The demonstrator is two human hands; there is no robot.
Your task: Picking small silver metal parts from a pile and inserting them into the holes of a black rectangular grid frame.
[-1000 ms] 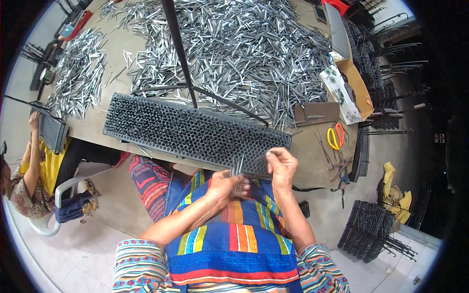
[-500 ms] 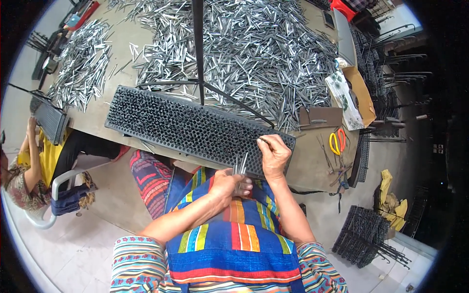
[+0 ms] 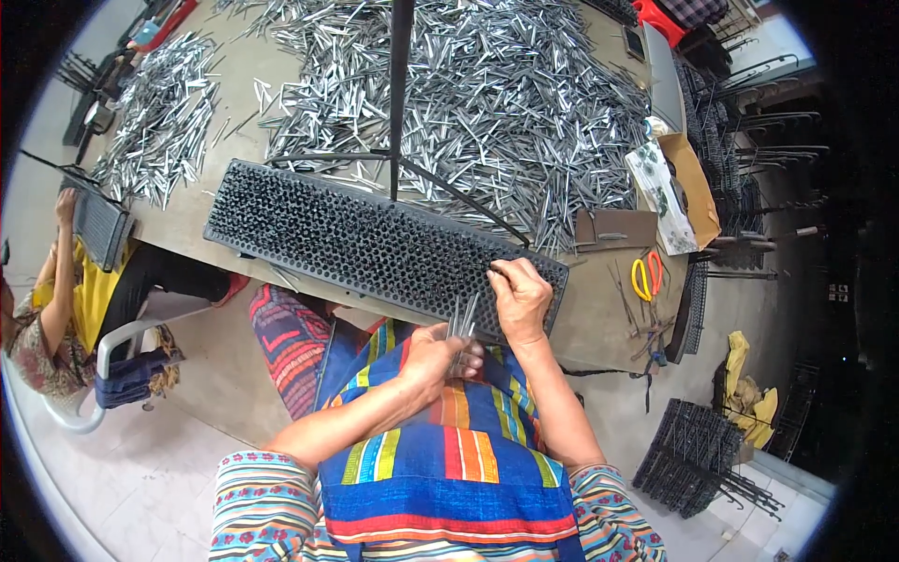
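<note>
Left grip (image 3: 436, 358) around slim grey rods (image 3: 465, 317), lower parts obscured

Right of the right hand (image 3: 521, 298), bare tabletop (image 3: 588, 309) leaves passage up to a hand tool with yellow and orange looped handles (image 3: 641, 282). Leftward, metal strips (image 3: 463, 317) from the left hand (image 3: 440, 356) narrow the gap; beyond the fingertips, a slanting black brace (image 3: 464, 201) blocks.

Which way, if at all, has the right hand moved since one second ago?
Yes: judged against the black perforated rack, the right hand has moved leftward and forward, farther from the rack's right end.
</note>
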